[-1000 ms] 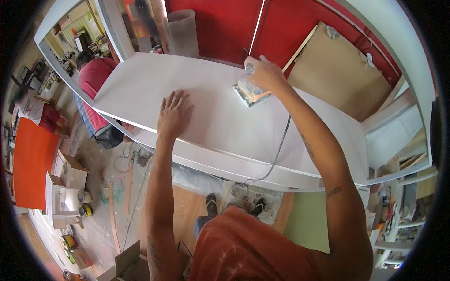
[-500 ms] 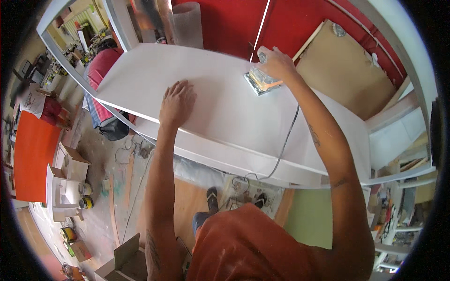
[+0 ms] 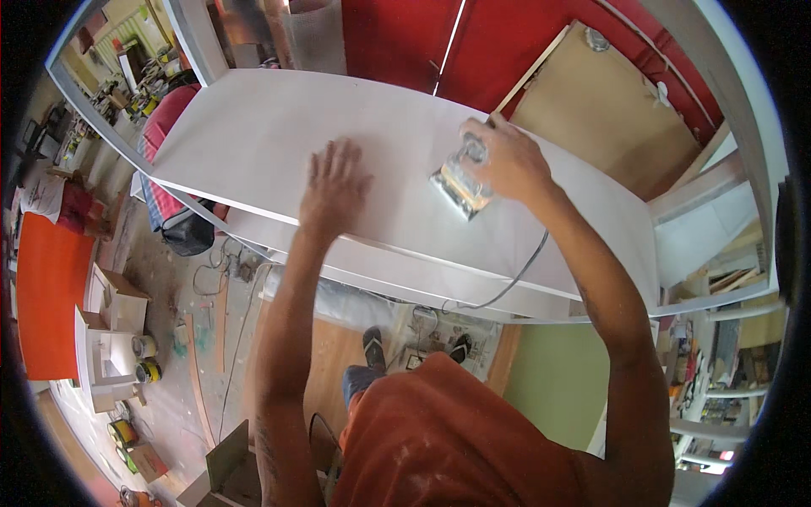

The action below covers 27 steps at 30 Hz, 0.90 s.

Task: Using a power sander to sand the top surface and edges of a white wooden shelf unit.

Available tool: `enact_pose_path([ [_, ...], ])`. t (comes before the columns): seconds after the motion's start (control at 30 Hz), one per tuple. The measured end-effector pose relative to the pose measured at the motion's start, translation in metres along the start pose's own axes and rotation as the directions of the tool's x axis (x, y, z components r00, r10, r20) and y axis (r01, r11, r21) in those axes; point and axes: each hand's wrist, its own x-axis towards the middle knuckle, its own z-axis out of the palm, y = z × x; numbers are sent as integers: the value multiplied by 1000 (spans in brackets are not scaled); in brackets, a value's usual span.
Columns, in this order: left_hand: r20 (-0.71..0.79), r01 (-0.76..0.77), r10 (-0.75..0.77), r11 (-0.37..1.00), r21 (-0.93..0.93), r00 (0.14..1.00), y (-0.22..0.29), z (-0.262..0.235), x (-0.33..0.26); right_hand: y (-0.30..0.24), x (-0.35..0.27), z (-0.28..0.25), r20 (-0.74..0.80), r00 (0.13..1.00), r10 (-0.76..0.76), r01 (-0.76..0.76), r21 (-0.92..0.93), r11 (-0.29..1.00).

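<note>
A large white panel (image 3: 253, 144) lies flat in front of me. My left hand (image 3: 334, 186) rests on it palm down with the fingers spread. To its right, my right hand (image 3: 505, 160) grips a small grey electric sander (image 3: 460, 184) that sits on the panel's surface. The sander's dark cord (image 3: 515, 279) runs from under my right wrist over the panel's near edge and hangs below it.
A brown board (image 3: 604, 127) leans against the red wall (image 3: 397, 38) behind the panel. A white frame (image 3: 705, 211) stands at the right. Below left, the dusty floor holds paint cans (image 3: 145, 359), cardboard boxes, cables and an orange sheet (image 3: 46, 296).
My right hand has drawn the sander toward me across the panel, from near the far edge to its middle. My left hand stays flat on the panel.
</note>
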Motion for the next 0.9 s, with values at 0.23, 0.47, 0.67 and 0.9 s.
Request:
enact_pose_path([
  [0.23,54,-112,139,932,-344,989,104,-32,-22,61,84,15,-18,995,97,-98,-51,994],
  [0.47,-16,-237,296,732,-639,955,167,-77,-56,79,126,20,-28,970,243,-244,-76,967],
  [0.67,-51,-155,244,430,-889,968,121,-88,-73,48,65,13,19,995,101,-101,7,995],
  [0.9,-50,46,-114,707,-705,992,103,-68,-26,17,-45,-6,68,993,-96,91,72,993],
])
